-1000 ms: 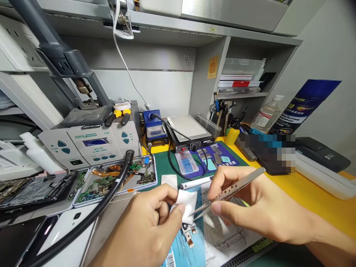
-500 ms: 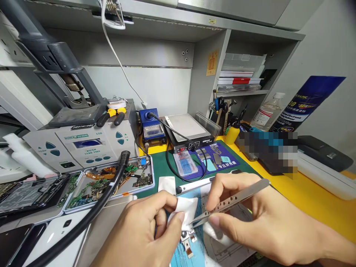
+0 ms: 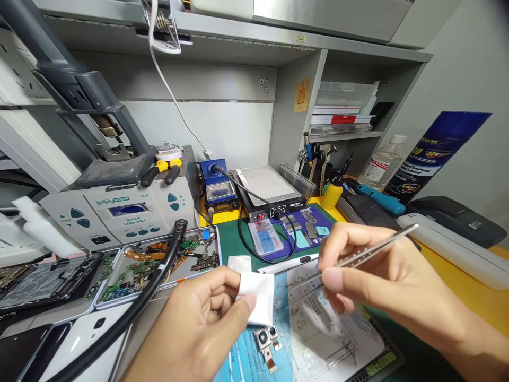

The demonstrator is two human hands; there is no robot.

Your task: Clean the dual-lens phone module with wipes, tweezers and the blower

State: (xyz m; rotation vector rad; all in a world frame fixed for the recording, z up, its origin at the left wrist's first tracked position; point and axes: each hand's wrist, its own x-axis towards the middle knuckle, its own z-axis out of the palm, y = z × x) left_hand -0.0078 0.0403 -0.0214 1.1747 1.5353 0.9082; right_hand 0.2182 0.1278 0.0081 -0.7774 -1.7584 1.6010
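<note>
Between the thumb and fingers of my left hand point(image 3: 199, 323) is a folded white wipe point(image 3: 260, 297). Just below the wipe, a phone camera module point(image 3: 265, 342) with flex connectors lies on a blue-and-white printed sheet point(image 3: 310, 334). My right hand point(image 3: 369, 281) grips metal tweezers point(image 3: 366, 252) to the right of the wipe, their tips pointing left over the sheet and apart from both wipe and module. Another white wipe point(image 3: 239, 262) lies flat behind my left hand, beside a white pen-shaped tool point(image 3: 290, 263).
At left stand a hot air station point(image 3: 127, 212) and a tray of circuit boards point(image 3: 159, 265), with a black hose point(image 3: 155, 286) crossing in front. A heating plate point(image 3: 264, 185) sits at the back. A yellow bottle point(image 3: 332, 193) and a blue spray can point(image 3: 437, 154) are at right.
My right hand has drawn the tweezers right and up, away from the wipe and camera module. My left hand with the wipe has shifted slightly left, leaving more of the module in view.
</note>
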